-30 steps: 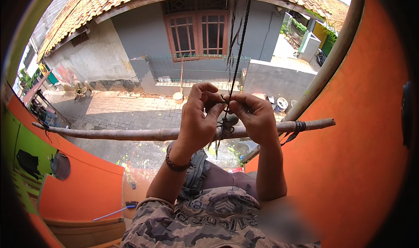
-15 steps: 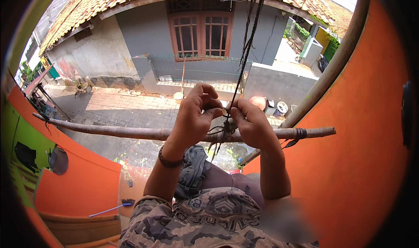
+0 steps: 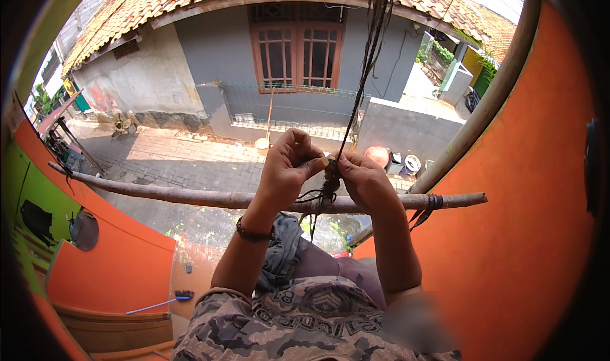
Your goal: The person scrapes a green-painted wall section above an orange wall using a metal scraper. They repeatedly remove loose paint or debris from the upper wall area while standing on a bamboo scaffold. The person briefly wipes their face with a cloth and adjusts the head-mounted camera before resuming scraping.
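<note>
A dark cord (image 3: 361,91) hangs down from above in several strands and is knotted around a wooden pole (image 3: 178,193) that lies crosswise before me. Just above the pole, my right hand (image 3: 361,175) pinches the cord at the knot (image 3: 330,184) between thumb and fingers. My left hand (image 3: 289,167) is closed beside it, thumb pressed to the fingertips near the cord; the thin bit in its grip is too small to make out. Loose cord ends dangle below the pole.
Another dark tie (image 3: 433,202) wraps the pole's right end. A thick slanted post (image 3: 486,107) runs along the orange wall (image 3: 508,253) at right. Below lie a paved lane (image 3: 165,161), a broom (image 3: 183,295) and buckets (image 3: 412,164). A grey house with a window (image 3: 297,56) stands opposite.
My left fingers have curled in more tightly, and my right hand has shifted slightly down and right. The knot looks more bunched between my hands. The view has shifted a little.
</note>
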Demonstrator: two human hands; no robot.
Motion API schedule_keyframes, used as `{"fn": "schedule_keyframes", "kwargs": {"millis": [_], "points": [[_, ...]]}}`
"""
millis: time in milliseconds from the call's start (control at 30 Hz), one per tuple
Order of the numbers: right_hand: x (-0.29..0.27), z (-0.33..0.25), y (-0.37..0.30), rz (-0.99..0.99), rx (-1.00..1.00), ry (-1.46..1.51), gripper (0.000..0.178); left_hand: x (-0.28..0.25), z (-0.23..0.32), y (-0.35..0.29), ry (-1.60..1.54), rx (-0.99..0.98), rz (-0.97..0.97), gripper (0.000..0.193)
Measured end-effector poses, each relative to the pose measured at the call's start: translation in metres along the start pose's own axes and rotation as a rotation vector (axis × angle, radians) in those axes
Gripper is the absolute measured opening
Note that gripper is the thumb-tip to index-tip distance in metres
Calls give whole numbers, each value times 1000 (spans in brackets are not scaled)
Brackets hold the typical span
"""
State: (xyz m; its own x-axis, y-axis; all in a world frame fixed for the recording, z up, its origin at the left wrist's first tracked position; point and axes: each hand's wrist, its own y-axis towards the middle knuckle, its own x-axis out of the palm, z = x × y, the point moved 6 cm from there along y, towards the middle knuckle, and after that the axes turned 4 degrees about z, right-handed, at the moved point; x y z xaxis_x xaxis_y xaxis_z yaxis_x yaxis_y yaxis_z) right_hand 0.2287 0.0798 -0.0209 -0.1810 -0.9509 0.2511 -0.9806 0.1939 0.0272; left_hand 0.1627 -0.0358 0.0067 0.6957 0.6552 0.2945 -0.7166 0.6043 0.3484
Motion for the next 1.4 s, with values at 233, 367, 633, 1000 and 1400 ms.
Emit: {"fn": "schedule_keyframes", "kwargs": {"millis": [233, 367, 633, 1000, 1400], "points": [[-1, 0, 5, 89, -150, -52, 38, 2, 6, -8, 354, 136, 55, 19], [5, -8, 3, 198, -218, 10, 37, 13, 10, -12, 424, 209, 19, 20], [2, -7, -3, 216, -210, -74, 38, 17, 26, -13, 629, 379, 47, 18], [-3, -5, -2, 137, -167, -125, 38, 22, 39, -19, 840, 843, 53, 15], [-15, -1, -13, 119, -326, -267, 14, 3, 10, -7, 54, 370, 130, 10]]}}
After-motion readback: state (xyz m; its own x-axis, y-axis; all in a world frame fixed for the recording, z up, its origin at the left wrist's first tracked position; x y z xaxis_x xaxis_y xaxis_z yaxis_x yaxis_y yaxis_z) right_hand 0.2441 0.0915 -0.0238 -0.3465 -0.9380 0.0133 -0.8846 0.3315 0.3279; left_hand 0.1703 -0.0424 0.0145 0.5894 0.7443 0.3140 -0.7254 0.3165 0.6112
